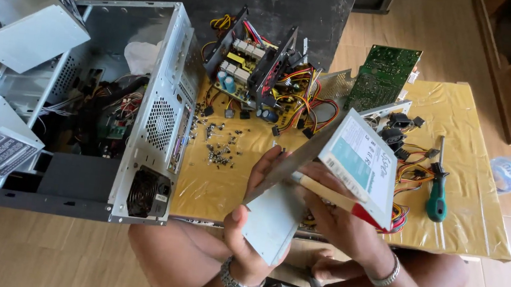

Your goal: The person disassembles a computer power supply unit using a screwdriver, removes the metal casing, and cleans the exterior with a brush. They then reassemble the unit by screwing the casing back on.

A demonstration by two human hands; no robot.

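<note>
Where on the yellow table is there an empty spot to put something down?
The barest patch of the table is its right side, past the green-handled screwdriver. A smaller free strip lies along the near edge, between the computer case and the left hand, below the loose screws. The back is crowded: open power supplies, wire bundles, a green circuit board.

Single head view, looking steeply down, close over table [464, 203].
</note>
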